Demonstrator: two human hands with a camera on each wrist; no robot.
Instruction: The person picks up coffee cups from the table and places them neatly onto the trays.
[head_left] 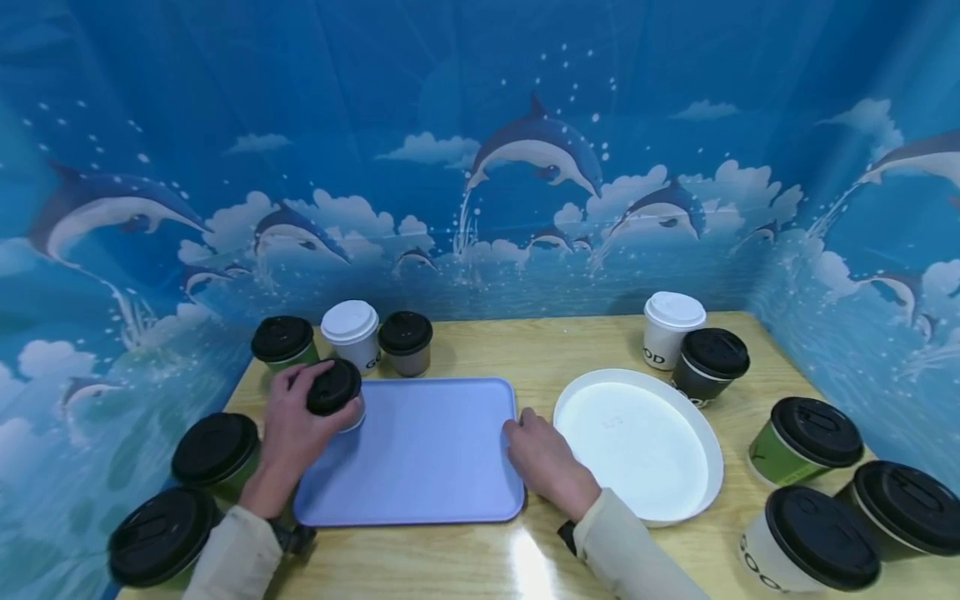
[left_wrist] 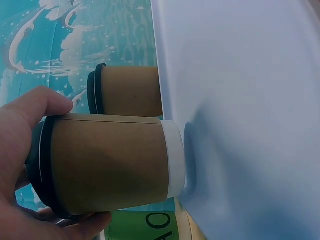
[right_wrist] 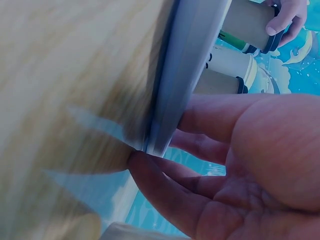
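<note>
My left hand (head_left: 296, 417) grips a brown paper cup (left_wrist: 107, 162) by its black lid (head_left: 333, 387), thumb and fingers spread around the rim. The cup is over the upper left corner of a lavender tray (head_left: 420, 450); its white base is close to the tray surface, and I cannot tell whether they touch. At the tray's right edge, my right hand (head_left: 547, 458) pinches the rim (right_wrist: 187, 75), with fingertips (right_wrist: 137, 160) low by the tabletop. Behind the left hand stand a green cup (head_left: 285, 342), a white-lidded cup (head_left: 351, 333) and a grey-brown cup (head_left: 407, 343).
A round white tray (head_left: 712, 467) lies right of the right hand. Behind it stand a white cup (head_left: 671, 329) and a dark cup (head_left: 708, 367). More lidded cups line the right, including a green one (head_left: 802, 442); two black-lidded cups (head_left: 217, 454) (head_left: 161, 537) stand near left.
</note>
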